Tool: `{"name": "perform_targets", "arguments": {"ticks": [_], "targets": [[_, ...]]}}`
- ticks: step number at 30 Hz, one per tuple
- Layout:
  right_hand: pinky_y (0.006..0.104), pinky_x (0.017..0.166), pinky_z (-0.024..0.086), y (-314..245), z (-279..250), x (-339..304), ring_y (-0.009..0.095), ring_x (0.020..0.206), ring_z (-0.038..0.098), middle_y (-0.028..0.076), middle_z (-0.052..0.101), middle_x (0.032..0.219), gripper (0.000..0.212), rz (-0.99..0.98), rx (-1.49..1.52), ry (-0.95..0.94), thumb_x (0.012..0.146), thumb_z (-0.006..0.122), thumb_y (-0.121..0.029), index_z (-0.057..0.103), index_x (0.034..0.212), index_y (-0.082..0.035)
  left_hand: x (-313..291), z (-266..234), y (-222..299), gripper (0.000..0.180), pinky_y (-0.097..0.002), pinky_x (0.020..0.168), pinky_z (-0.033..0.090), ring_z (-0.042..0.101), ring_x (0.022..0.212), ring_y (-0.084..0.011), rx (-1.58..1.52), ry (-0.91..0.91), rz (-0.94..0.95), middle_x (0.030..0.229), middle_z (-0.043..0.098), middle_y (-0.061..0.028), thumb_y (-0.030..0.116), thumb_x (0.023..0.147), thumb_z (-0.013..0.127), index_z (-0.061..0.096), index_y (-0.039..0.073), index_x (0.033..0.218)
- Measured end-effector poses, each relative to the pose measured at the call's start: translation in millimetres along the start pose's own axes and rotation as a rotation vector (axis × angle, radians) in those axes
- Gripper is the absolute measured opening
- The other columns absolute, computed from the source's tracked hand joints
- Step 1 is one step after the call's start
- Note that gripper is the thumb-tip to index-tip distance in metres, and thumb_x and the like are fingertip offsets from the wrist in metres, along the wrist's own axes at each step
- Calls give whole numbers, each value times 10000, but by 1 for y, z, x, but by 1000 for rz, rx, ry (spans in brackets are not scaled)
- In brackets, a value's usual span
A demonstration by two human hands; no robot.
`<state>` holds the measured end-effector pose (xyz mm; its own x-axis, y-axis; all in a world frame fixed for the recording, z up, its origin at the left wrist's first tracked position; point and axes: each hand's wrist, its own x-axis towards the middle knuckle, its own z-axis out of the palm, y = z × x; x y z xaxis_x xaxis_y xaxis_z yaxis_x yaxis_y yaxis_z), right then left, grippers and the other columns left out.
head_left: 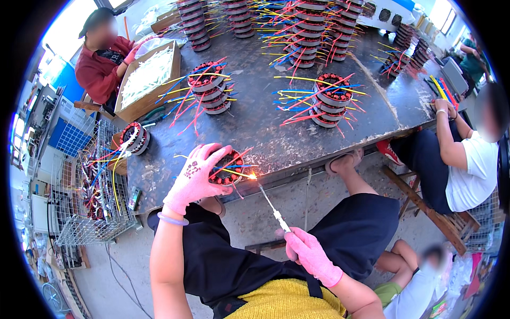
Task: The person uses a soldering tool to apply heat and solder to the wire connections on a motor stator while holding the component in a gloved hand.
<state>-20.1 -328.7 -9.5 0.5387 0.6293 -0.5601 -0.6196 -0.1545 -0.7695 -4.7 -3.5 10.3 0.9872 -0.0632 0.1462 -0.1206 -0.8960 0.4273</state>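
Observation:
My left hand (195, 173), in a pink glove, is closed around a motor stator (227, 169) at the table's near edge. Red, yellow and blue wires stick out of this ring-shaped core. In my right hand (313, 252), also gloved in pink, is the pale handle of a thin metal rod tool (272, 206), slanting up and to the left. A bright orange flame or spark (253, 175) glows where the rod's tip meets the wire ends. The glare hides the exact contact. Below, my lap is covered in dark cloth.
Stator stacks (329, 101), (211, 90) stand on the dark worktable (255, 101), with taller stacks behind. A single stator (135, 138) sits left, near a carton of white strips (151, 74). A wire basket (95, 228) adjoins the table. Co-workers (101, 69), (457, 154) sit left and right.

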Motion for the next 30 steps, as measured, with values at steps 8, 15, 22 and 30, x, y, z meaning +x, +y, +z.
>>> {"name": "perform_targets", "arguments": {"ticks": [8,15,22,30], "targets": [[237,583,380,2,-2,-1,58,611,435,-17,469,660,352,-40,-84,-1,1044,464,-268,612,1219,-1,1,-1,2,903,-452,1092,375,472,1270,-372,-8,-5,-2,1354,506,-152,221,553,871,521,108,1377],[241,593,390,2,-3,-1,68,617,441,-4,471,679,341,-47,-93,-2,1040,462,-266,617,1211,-14,1,-2,4,916,-441,1105,361,455,1289,-365,-12,-38,-45,1366,496,-152,215,549,875,513,89,1381],[248,599,404,-4,-1,-4,75,621,463,0,492,687,340,-49,-127,3,1039,463,-264,618,1212,-16,2,-2,5,915,-444,1108,358,455,1290,-366,-3,-44,-39,1369,495,-157,223,556,871,509,77,1383],[241,600,402,2,-2,-2,70,619,458,-2,494,685,336,-33,-56,-6,1036,467,-259,623,1212,-18,1,-2,5,910,-444,1105,359,458,1287,-368,1,-44,-35,1369,494,-158,228,565,866,505,72,1386]]}}
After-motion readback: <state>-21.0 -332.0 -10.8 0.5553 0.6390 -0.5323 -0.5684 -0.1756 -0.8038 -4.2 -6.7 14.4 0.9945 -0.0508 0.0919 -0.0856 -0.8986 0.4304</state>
